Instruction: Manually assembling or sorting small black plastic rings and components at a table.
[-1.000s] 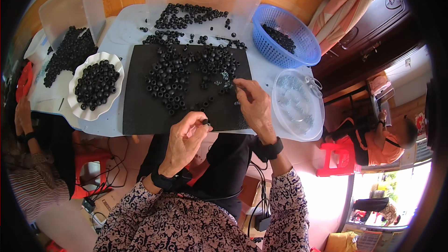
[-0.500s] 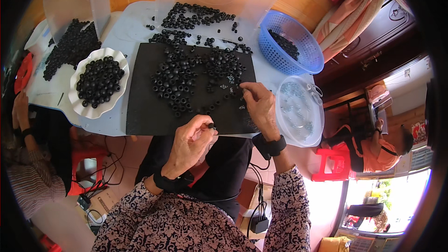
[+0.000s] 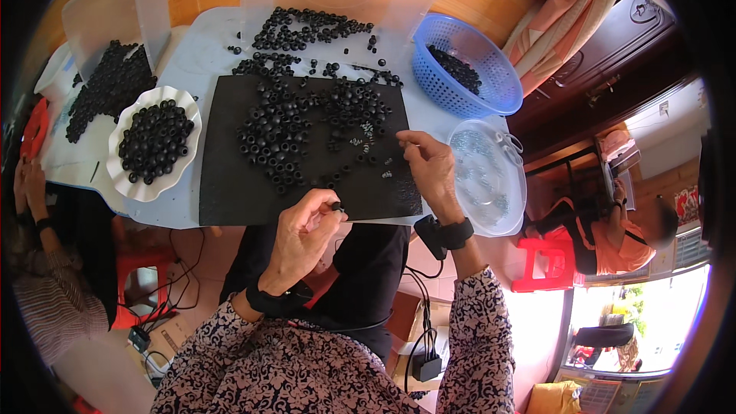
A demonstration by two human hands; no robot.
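Note:
My left hand [image 3: 303, 234] pinches a black bead [image 3: 336, 206] between thumb and fingertips, just above the front edge of the black mat [image 3: 222, 176]. My right hand [image 3: 429, 170] is held over the mat's right edge, thumb and index finger brought together. Whatever lies between those fingertips, if anything, is too small to make out. Left of it, small silvery, spring-like pieces [image 3: 368, 136] are scattered on the mat. A large group of black beads [image 3: 276, 134] covers the middle of the mat, and more beads [image 3: 307, 28] lie behind it.
A white scalloped dish [image 3: 116, 166] of black beads stands left of the mat, before a clear bin [image 3: 103, 15] spilling beads. At right are a blue perforated basket [image 3: 506, 92] and a clear tub [image 3: 519, 211] of small pieces. Another person's hands [image 3: 32, 184] rest at the table's left end.
The whole view has shifted slightly left. My right hand has moved a little to the right relative to the mat. My left hand still pinches the bead.

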